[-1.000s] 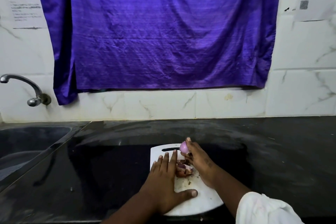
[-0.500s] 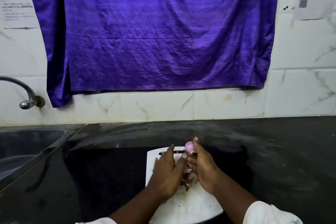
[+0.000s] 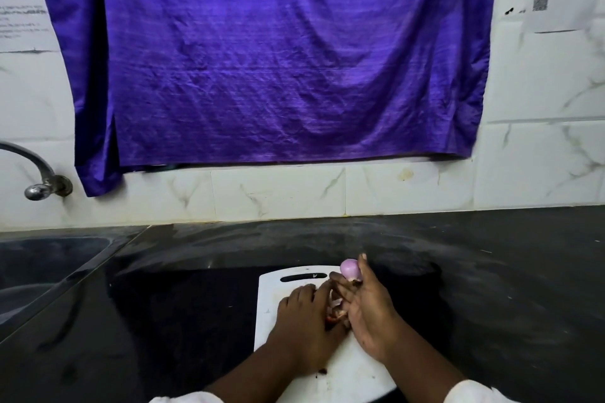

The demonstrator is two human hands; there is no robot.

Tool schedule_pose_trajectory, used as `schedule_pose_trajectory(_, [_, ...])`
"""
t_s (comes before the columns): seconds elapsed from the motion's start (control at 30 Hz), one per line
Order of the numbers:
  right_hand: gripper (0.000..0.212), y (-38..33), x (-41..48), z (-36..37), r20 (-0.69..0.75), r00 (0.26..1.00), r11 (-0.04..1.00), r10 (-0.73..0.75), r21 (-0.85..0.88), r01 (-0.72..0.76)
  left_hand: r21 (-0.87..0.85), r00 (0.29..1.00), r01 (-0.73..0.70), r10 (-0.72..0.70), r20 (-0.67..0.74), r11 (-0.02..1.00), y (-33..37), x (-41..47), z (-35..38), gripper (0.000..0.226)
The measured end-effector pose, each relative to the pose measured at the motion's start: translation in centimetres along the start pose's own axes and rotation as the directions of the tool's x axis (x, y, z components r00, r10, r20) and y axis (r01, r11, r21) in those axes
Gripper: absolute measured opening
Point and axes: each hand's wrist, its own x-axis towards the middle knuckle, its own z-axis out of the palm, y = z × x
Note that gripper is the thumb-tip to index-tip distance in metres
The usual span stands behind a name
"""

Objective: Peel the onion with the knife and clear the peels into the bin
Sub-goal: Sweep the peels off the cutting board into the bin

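Observation:
A white cutting board (image 3: 271,298) lies on the black counter in front of me. My right hand (image 3: 366,314) pinches a small peeled purple onion (image 3: 349,268) between thumb and forefinger at the board's far edge. Its other fingers press against a heap of reddish onion peels (image 3: 335,311). My left hand (image 3: 304,324) is cupped against the same heap from the left, so the peels sit squeezed between both hands. No knife and no bin are in view.
A sink basin (image 3: 49,258) is sunk into the black counter (image 3: 491,271) at the left, with a metal tap (image 3: 39,180) on the tiled wall above it. A purple cloth (image 3: 262,59) hangs on the wall behind.
My left hand went from lying flat on the board to curling in against the peels. Both hands have closed together around the heap. The onion stays pinched in my right hand.

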Motion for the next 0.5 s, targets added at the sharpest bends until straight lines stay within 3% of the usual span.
schedule_pose_trajectory(0.13, [0.073, -0.3, -0.2, -0.3, 0.01, 1.0, 1.0, -0.005, 0.005, 0.005, 0.122, 0.995, -0.085, 0.09, -0.033, 0.989, 0.4, -0.7, -0.4, 0.049])
schedule_pose_trajectory(0.3, [0.074, -0.2, -0.2, -0.1, -0.02, 0.999, 0.998, -0.048, 0.041, 0.049, 0.068, 0.984, -0.177, 0.179, -0.024, 0.982, 0.6, -1.1, -1.0, 0.029])
schedule_pose_trajectory(0.5, [0.069, -0.1, 0.0, -0.1, -0.031, 0.999, 0.998, -0.044, -0.035, 0.043, 0.101, 0.982, -0.19, 0.189, 0.021, 0.977, 1.6, -1.1, -2.4, 0.029])
